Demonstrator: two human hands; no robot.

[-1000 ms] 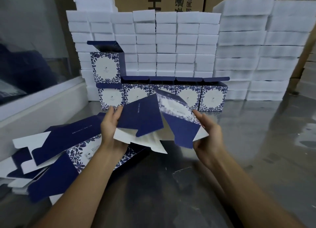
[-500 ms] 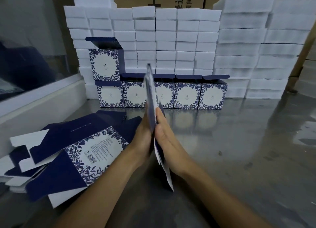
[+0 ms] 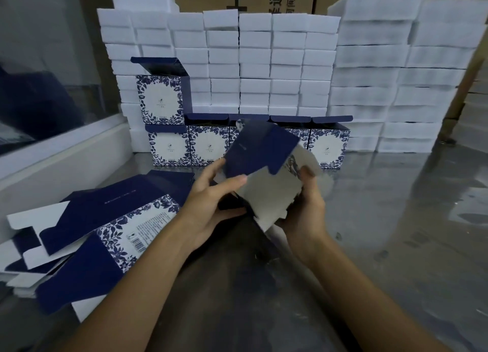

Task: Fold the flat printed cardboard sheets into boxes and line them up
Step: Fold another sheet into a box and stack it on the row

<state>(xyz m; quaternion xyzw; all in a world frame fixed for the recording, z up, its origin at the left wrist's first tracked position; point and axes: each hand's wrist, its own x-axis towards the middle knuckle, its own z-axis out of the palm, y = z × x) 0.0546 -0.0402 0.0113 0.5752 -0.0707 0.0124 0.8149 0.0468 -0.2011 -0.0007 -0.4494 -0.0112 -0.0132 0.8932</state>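
Both hands hold one blue and white cardboard sheet (image 3: 264,172) above the metal table, partly opened, its dark blue flap up and white inside facing me. My left hand (image 3: 214,201) grips its left side, thumb on the white inner panel. My right hand (image 3: 303,209) holds its right and lower edge. A pile of flat printed sheets (image 3: 100,227) lies at the left. Behind the held sheet, a row of folded boxes (image 3: 328,147) stands with lids open, and one more folded box (image 3: 161,98) sits on top at the row's left end.
Stacks of white foam blocks (image 3: 264,61) rise behind the boxes, with taller stacks (image 3: 396,74) at the right. Brown cartons stand behind them. A white ledge (image 3: 66,153) borders the shiny metal table (image 3: 396,232) on the left.
The sheet was spread wide, then pressed flat and upright between both palms. Now it is opened out into a tube shape and the hands have moved apart onto its sides.
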